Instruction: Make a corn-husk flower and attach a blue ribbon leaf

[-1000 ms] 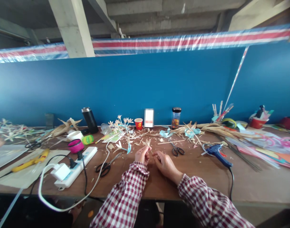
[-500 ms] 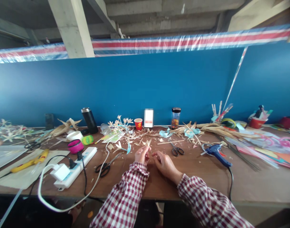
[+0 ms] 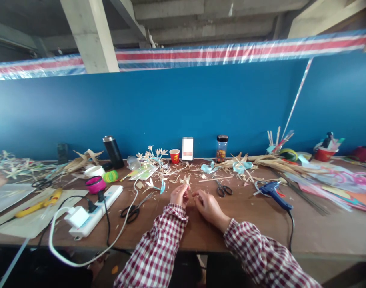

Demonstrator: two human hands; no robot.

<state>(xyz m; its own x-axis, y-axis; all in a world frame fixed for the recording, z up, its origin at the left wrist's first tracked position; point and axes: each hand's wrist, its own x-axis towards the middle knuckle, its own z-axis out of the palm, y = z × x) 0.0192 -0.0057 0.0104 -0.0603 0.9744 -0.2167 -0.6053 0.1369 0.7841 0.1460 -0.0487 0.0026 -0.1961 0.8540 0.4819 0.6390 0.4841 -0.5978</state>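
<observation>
Left hand [image 3: 179, 195]: pinched closed on a pale flower [image 3: 186, 181], which projects forward from the grip. Right hand [image 3: 211, 208]: curled, just beside the left — contents, if any, cannot be determined. Black-handled scissors [image 3: 224, 191]: near, beyond the right hand.

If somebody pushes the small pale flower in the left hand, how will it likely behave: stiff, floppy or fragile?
The small pale flower is probably very light, being much smaller than the left hand pinching it. Its thin, spread petals would likely bend under a push rather than resist, and might crease or tear if squeezed hard.
</observation>
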